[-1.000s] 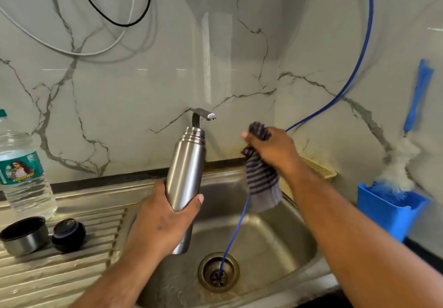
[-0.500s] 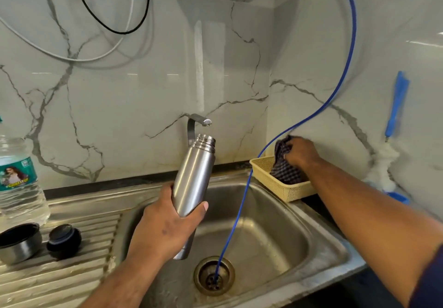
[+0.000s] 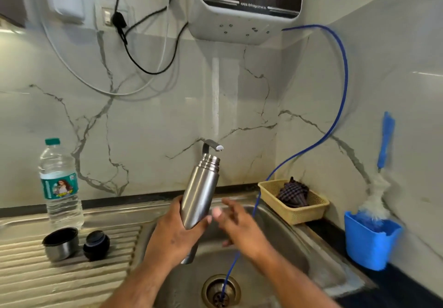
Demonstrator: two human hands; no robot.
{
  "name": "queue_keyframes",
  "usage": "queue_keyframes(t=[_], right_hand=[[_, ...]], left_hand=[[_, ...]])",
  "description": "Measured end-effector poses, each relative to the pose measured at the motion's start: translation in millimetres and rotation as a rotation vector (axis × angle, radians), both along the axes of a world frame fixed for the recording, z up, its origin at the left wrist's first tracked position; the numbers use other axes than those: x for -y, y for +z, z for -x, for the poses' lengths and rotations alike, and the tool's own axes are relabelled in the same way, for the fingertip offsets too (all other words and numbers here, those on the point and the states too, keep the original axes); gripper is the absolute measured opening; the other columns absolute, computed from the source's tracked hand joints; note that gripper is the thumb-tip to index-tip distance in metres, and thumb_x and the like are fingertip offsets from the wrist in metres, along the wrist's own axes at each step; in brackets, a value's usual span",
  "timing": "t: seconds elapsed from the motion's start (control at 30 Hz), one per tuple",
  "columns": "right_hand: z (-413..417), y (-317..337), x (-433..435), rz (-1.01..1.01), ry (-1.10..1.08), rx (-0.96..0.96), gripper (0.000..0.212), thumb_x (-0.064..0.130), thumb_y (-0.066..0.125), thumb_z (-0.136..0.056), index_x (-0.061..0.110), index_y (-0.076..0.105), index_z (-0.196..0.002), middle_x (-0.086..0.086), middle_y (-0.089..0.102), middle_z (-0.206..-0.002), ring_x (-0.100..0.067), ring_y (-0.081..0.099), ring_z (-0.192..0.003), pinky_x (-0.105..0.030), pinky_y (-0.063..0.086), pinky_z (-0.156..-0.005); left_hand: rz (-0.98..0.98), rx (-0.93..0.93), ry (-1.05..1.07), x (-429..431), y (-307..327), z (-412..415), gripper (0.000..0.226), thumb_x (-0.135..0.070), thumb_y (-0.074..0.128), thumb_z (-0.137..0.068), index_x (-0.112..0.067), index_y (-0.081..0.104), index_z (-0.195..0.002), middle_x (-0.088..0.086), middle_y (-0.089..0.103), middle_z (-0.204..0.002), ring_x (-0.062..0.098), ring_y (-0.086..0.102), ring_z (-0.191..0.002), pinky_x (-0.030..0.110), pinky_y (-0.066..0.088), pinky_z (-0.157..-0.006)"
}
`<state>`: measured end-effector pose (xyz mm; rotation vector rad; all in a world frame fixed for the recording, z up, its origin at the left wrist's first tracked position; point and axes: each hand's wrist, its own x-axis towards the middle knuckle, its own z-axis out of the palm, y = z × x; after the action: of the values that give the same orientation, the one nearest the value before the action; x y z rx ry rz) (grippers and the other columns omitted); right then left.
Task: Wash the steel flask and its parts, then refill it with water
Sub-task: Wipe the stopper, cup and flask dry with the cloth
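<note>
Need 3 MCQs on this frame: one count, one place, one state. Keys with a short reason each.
1. How many flask parts lie on the drainboard? A one; B two; C four.
2. Where is the checked cloth? A wrapped round the flask; B on the drainboard; C in the yellow basket.
3. The flask's mouth is: A open; B capped; C stuffed with the cloth.

Key:
1 B: a steel cup and a black stopper sit there side by side.
2 C: the cloth lies bunched inside the basket.
3 A: bare threads and an uncovered rim show.
</note>
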<state>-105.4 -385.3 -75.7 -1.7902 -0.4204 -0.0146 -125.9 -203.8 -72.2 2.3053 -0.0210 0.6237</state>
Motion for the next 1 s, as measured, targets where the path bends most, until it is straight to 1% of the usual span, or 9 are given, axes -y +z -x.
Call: queue_keyframes(t=[0.1, 0.27, 0.33, 0.43, 0.6, 0.7, 0.83, 0.9, 1.0], right_hand=[[1, -21, -16, 0.089, 0.06, 0.076, 0.076, 0.061, 0.079, -0.078, 0.04, 0.039, -0.14, 0.017, 0.066, -0.124, 0.006, 0.065, -0.11, -0.017, 0.054, -0.09], [-6, -42, 2, 0.122, -0.026, -0.012, 0.075, 0.066, 0.079, -0.075, 0.023, 0.056, -0.132, 0.011, 0.073, -0.111, 0.001, 0.07, -0.096, -0.015, 0.054, -0.072], [-7, -42, 8, 0.098, -0.025, -0.02, 0.063, 0.057, 0.08, -0.079, 0.022, 0.059, -0.127, 0.012, 0.073, -0.108, 0.005, 0.07, -0.093, -0.009, 0.051, -0.071], [-6, -40, 6, 0.056, -0.05, 0.09, 0.061, 0.058, 0.083, -0.074, 0.026, 0.062, -0.122, 0.009, 0.076, -0.103, 0.002, 0.071, -0.093, -0.016, 0.055, -0.078], [-2, -37, -5, -0.028, 0.015, 0.277, 0.071, 0.078, 0.073, -0.069, 0.034, 0.062, -0.124, 0.011, 0.076, -0.103, -0.007, 0.072, -0.095, -0.032, 0.059, -0.084], [-6, -38, -7, -0.077, 0.045, 0.283, 0.057, 0.077, 0.062, -0.078, 0.045, 0.06, -0.125, 0.012, 0.074, -0.107, -0.003, 0.069, -0.097, -0.025, 0.055, -0.079], [-12, -37, -5, -0.074, 0.03, 0.287, 0.034, 0.068, 0.055, -0.091, 0.05, 0.062, -0.119, 0.02, 0.068, -0.093, 0.004, 0.061, -0.081, -0.019, 0.045, -0.074], [-17, -38, -7, -0.077, 0.042, 0.269, 0.036, 0.069, 0.053, -0.091, 0.047, 0.063, -0.118, 0.023, 0.067, -0.099, 0.004, 0.06, -0.083, -0.024, 0.045, -0.078], [-16, -37, -9, -0.049, 0.072, 0.242, 0.037, 0.073, 0.05, -0.092, 0.047, 0.063, -0.115, 0.022, 0.066, -0.101, 0.003, 0.059, -0.081, -0.026, 0.044, -0.077]], left_hand=[[-0.087, -0.017, -0.058, 2, -3, 9, 0.077, -0.071, 0.067, -0.08, -0.036, 0.035, -0.141, -0.017, 0.057, -0.103, -0.009, 0.054, -0.077, 0.007, 0.042, -0.059], [-0.343, -0.156, -0.147, 5, -21, 14, 0.089, -0.068, 0.069, -0.079, -0.036, 0.025, -0.149, -0.005, 0.054, -0.144, 0.01, 0.06, -0.116, 0.029, 0.052, -0.097], [-0.315, -0.196, -0.212, 8, -25, 20, 0.095, -0.068, 0.069, -0.079, -0.038, 0.017, -0.152, -0.007, 0.05, -0.149, 0.008, 0.057, -0.12, 0.03, 0.049, -0.102], [-0.228, -0.163, -0.242, 10, -28, 22, 0.098, -0.066, 0.071, -0.078, -0.04, 0.012, -0.152, -0.008, 0.05, -0.148, 0.006, 0.056, -0.123, 0.031, 0.047, -0.106], [-0.097, 0.025, -0.181, 3, -18, 21, 0.094, -0.065, 0.076, -0.071, -0.038, 0.027, -0.146, -0.017, 0.06, -0.123, -0.001, 0.061, -0.104, 0.021, 0.053, -0.093], [-0.047, 0.155, -0.091, -5, -8, 22, 0.083, -0.066, 0.076, -0.073, -0.04, 0.032, -0.139, -0.022, 0.058, -0.108, -0.007, 0.059, -0.089, 0.008, 0.047, -0.076], [0.225, 0.191, 0.009, -33, 5, 32, 0.079, -0.058, 0.08, -0.075, -0.04, 0.034, -0.136, -0.016, 0.06, -0.11, -0.002, 0.063, -0.091, 0.015, 0.053, -0.074], [0.252, 0.185, 0.09, -56, 8, 43, 0.076, -0.052, 0.083, -0.076, -0.036, 0.037, -0.133, -0.014, 0.063, -0.108, -0.003, 0.064, -0.087, 0.012, 0.05, -0.069], [0.231, 0.178, 0.215, -94, 9, 67, 0.081, -0.048, 0.086, -0.074, -0.029, 0.04, -0.138, -0.009, 0.064, -0.11, 0.006, 0.065, -0.09, 0.026, 0.052, -0.08]])
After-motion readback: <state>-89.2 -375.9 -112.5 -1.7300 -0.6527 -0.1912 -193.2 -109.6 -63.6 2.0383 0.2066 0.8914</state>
